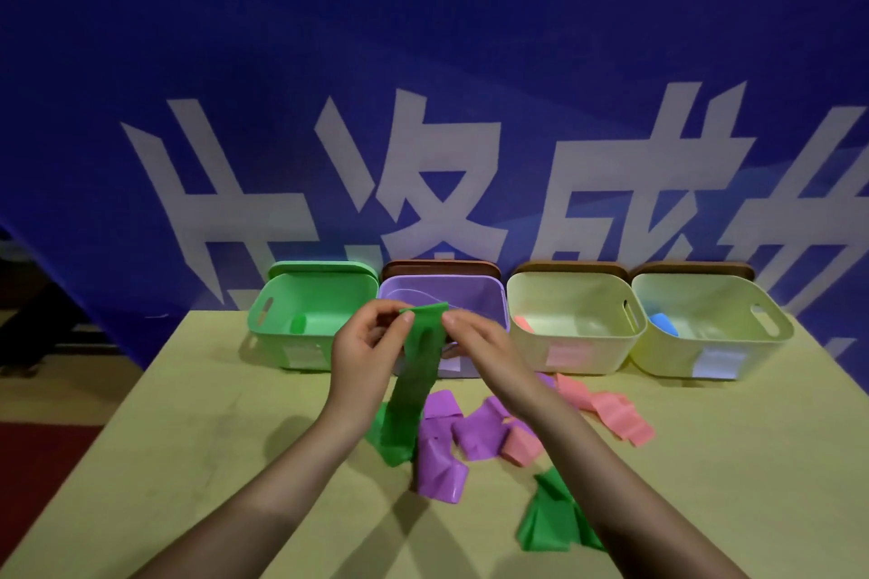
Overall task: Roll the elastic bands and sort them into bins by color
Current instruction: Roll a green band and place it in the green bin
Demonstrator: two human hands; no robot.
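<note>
A long green elastic band (414,381) hangs from both my hands above the table, its lower end trailing on the tabletop. My left hand (367,343) pinches its top left corner and my right hand (479,343) pinches the top right corner. Loose purple bands (442,451), pink bands (606,409) and another green band (550,517) lie on the table under my arms. Behind stand a green bin (301,343) holding a green roll (298,323), a purple bin (479,292), a cream bin (573,353) with a pink roll (522,323), and a cream bin (771,343) with a blue roll (664,324).
The yellowish table (188,461) ends at its left edge, with red floor below. A blue banner (423,61) with white characters hangs right behind the bins. Lids stand propped behind each bin.
</note>
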